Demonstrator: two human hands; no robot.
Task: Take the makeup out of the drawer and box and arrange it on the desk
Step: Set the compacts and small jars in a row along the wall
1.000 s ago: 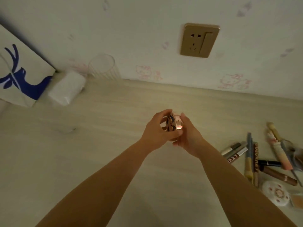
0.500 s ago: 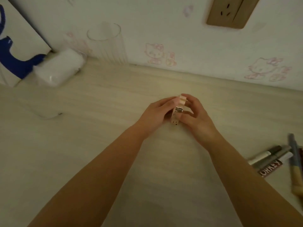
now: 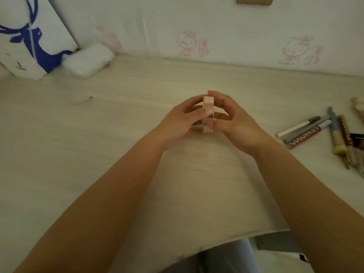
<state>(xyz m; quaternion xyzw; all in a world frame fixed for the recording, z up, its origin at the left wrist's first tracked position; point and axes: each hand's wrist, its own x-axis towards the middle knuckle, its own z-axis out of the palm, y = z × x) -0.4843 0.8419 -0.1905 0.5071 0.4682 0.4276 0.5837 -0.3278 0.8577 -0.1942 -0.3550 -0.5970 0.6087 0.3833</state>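
Head view shows both hands meeting over the middle of the desk [image 3: 98, 154], with a small pink compact [image 3: 208, 115] standing on edge between them. The left hand [image 3: 183, 123] pinches it from the left, thumb across its rim, and the right hand [image 3: 236, 123] pinches it from the right with curled fingers. Whether the compact's lower edge touches the desk or sits just above it, I cannot tell.

As for progress, the task looks partly done. A loose cluster of pens and brushes [image 3: 323, 133] already lies on the desk at the right, overlapping rather than lined up, so tidying probably remains. The compact is out but not yet laid down. Neither drawer nor box is clearly in view, so how much makeup is left inside cannot be judged.

Around the work area, a white bag with a blue deer [image 3: 29, 46] leans against the wall at the far left, and a white tissue pack [image 3: 88, 62] lies just beside it. A wall socket [image 3: 255, 0] shows at the top edge. The desk under the hands is bare, and nothing blocks setting the compact down there or nearer the pens.
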